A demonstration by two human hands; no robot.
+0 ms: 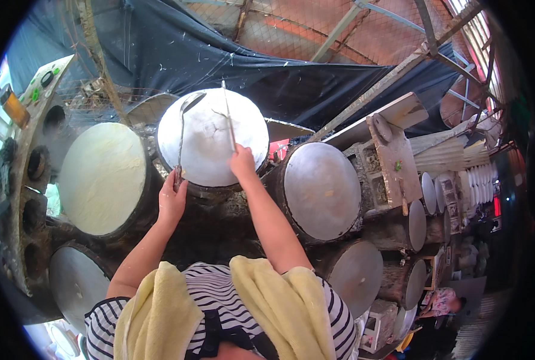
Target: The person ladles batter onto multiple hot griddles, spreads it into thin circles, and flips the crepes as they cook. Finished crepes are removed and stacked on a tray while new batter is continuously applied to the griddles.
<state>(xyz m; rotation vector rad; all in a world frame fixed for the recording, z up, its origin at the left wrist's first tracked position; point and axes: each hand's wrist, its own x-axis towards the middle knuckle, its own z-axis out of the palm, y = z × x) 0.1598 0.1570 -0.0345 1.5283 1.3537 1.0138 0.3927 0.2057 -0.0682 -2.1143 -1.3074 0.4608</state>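
A large round griddle (243, 120) with a pale, whitish top lies straight ahead of me, and a cracked mark shows near its middle. My left hand (171, 201) is closed round the handle of a long metal ladle (182, 129), whose bowl lies over the griddle's far left part. In my right hand (242, 163) is a long, thin stick-like tool (228, 117); its far end reaches the griddle's back edge, and its exact kind is unclear. On the left griddle (136, 207), a pale yellow flat layer (102, 180) covers the top.
To the right stands another griddle (321, 192) with a grey top. More round griddles (356, 276) sit nearer me on both sides. A wooden board (393, 159) rests on blocks at right. Dark sheeting (279, 81) hangs behind. A person (440, 302) is far off at lower right.
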